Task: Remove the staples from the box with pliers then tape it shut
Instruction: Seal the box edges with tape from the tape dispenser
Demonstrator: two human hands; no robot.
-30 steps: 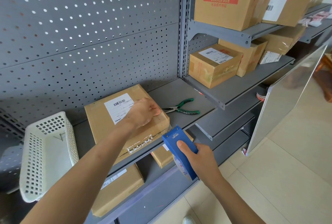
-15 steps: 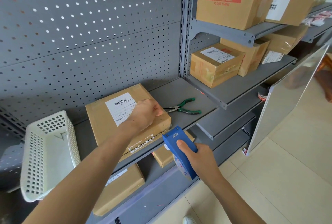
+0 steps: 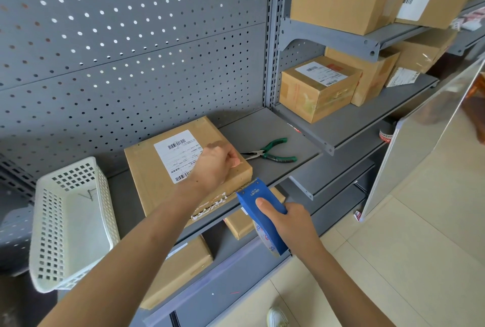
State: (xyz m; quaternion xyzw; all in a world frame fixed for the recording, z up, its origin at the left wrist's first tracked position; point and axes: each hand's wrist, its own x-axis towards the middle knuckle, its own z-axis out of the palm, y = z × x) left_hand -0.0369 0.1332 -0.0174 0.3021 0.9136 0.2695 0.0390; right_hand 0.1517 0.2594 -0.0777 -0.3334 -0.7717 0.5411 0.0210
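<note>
left hand [image 3: 215,162] clenched on box [image 3: 147,169], right hand [image 3: 287,217] grasping tape dispenser [image 3: 258,211] at shelf edge [image 3: 294,178]

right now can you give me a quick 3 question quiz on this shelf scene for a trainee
1. True or false: the pliers are in the right hand.
2. Which hand presses on the box? A) left B) right C) neither
3. Fill in: the right hand holds a blue tape ____.

Key:
1. False; they lie on the shelf, right of the box.
2. A; the left hand rests on its top, near the label.
3. Dispenser, held at the box's front right corner.
</note>
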